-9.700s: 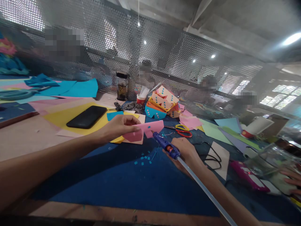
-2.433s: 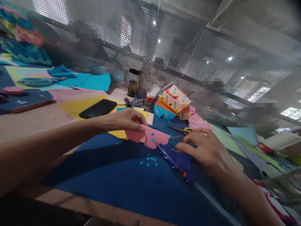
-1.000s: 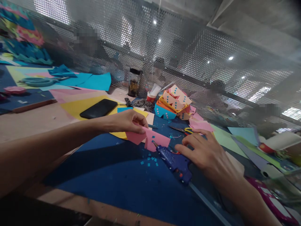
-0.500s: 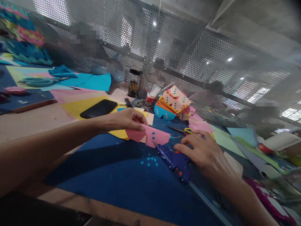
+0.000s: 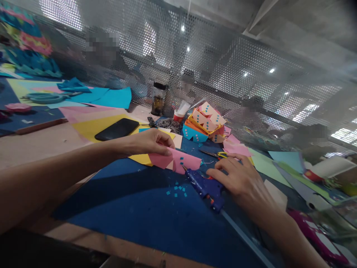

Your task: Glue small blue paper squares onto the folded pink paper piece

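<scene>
My left hand (image 5: 152,144) pinches the near edge of a pink folded paper piece (image 5: 182,162) that carries small blue squares, holding it down on the dark blue sheet (image 5: 134,201). A blue glue gun (image 5: 205,187) lies on its side just right of the paper, its nozzle pointing at the pink piece and a clear glue stick trailing back. My right hand (image 5: 242,182) rests over the gun's rear, fingers spread and touching it. Loose tiny blue squares (image 5: 176,190) are scattered in front of the paper.
A black phone (image 5: 117,128) lies on yellow paper at left. A pile of folded paper pieces (image 5: 205,123), a dark jar (image 5: 158,98), red-and-yellow scissors (image 5: 219,153) and coloured sheets stand behind. A perforated metal screen (image 5: 212,70) closes the back; people sit beyond it.
Earlier my right hand held the glue gun up at the pink paper; now the gun lies on the sheet. In the last second the gun shifted slightly and my right hand stayed over it.
</scene>
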A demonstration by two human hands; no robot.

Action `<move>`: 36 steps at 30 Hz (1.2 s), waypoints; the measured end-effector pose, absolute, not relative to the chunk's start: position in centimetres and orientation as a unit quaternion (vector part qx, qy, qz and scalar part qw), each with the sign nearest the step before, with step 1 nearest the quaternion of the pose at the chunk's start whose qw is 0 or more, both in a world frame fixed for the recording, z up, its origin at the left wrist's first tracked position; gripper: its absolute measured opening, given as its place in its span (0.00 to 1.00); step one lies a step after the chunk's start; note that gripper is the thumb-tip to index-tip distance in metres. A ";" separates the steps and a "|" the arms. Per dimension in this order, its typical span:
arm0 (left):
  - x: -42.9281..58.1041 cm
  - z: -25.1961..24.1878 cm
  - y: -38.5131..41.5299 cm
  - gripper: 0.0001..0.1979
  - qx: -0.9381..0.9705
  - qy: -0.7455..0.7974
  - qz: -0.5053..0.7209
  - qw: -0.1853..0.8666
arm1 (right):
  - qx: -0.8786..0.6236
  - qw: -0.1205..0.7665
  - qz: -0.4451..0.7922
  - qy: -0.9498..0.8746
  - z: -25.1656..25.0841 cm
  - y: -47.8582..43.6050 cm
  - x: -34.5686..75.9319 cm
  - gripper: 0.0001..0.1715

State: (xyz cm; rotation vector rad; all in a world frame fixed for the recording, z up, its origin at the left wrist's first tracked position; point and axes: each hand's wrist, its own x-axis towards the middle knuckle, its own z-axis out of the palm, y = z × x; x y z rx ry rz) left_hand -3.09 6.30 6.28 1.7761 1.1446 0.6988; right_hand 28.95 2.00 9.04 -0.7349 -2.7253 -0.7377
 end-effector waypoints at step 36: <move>-3.1 6.3 6.2 0.13 0.715 0.455 0.287 0.447 | -0.252 0.116 -0.257 -0.926 9.2 1.7 28.8 0.21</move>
